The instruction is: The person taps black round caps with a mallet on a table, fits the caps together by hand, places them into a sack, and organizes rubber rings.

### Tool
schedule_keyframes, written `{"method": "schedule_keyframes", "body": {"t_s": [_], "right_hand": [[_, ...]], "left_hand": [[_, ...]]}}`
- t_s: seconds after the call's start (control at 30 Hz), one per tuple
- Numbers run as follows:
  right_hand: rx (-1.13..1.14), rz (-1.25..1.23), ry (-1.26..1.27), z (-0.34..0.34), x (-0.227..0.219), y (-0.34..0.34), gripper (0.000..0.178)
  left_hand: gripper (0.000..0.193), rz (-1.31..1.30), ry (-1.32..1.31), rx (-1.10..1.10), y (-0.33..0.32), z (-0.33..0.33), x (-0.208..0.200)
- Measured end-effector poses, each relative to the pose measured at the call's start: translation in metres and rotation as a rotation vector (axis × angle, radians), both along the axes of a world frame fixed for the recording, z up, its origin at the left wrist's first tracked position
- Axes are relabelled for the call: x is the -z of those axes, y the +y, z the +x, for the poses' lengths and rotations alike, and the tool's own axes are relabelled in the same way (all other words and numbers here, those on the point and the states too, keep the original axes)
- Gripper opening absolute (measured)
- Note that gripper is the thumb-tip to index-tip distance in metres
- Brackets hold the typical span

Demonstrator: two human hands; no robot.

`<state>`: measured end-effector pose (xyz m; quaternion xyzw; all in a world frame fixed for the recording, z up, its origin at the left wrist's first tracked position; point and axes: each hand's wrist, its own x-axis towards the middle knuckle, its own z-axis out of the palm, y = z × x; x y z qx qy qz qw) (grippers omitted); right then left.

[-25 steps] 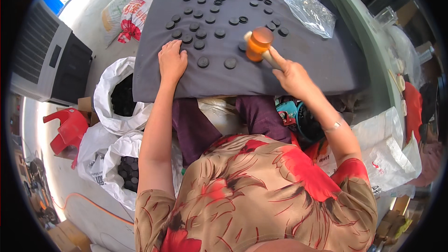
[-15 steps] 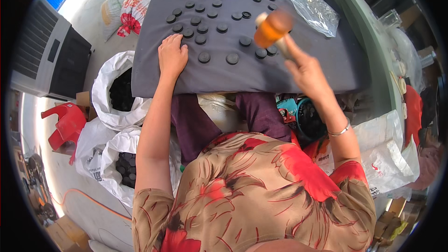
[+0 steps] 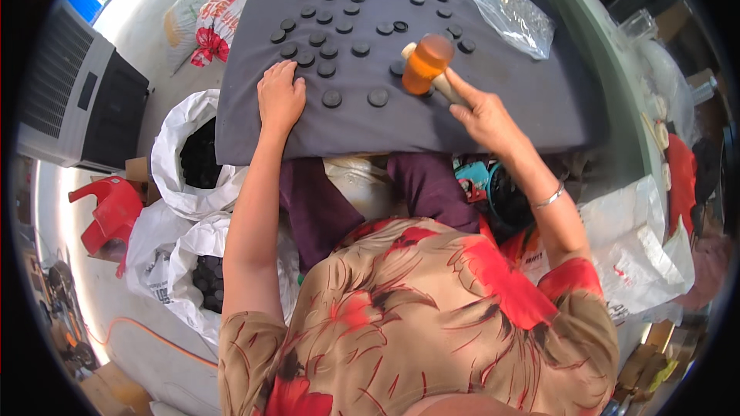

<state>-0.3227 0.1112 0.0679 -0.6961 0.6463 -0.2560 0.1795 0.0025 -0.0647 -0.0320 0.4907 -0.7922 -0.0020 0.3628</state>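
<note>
A: Workroom, pale floor. Table (image 3: 370, 129) under dark grey cloth. Floor, to the left of and nearer the body than the left hand (image 3: 281, 96): two white sacks (image 3: 165, 156) of black pieces. Hands?

B: Left lies palm down on the cloth, open, nothing seen in it, fingertips just beside some black discs (image 3: 306, 59). Right hand (image 3: 486, 114) is closed round the handle of an orange-headed hammer (image 3: 422, 69).

A: Position of discs?

B: Most lie beyond the left hand, spread to its right. Two sit between the hands. Another peeps out just left of the hammer head, ahead and left of the right hand. Clear bag (image 3: 512, 19) beyond the right hand.

A: Step in hand?

B: My judgement: tapping discs with the hammer. Head is low over the cloth; whether it touches a disc, cannot tell.

A: Next move calls for?

B: Probably a clean lift, then the face set square over one disc, left hand well apart.

A: Against half a second ago?

B: Hammer was blurred then, farther right, with two discs plain beneath it. Now it largely covers their place. Left hand: same spot, same flat pose.
</note>
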Motion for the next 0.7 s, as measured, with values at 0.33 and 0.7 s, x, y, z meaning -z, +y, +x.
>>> {"method": "schedule_keyframes", "body": {"t_s": [0.33, 0.7], "right_hand": [[0.140, -0.031, 0.141, -0.033, 0.000, 0.015, 0.064], [0.199, -0.002, 0.231, -0.009, 0.007, 0.019, 0.065]], "left_hand": [[0.036, 0.045, -0.019, -0.031, 0.005, 0.004, 0.003], [0.035, -0.003, -0.006, -0.020, 0.008, 0.004, 0.002]]}}
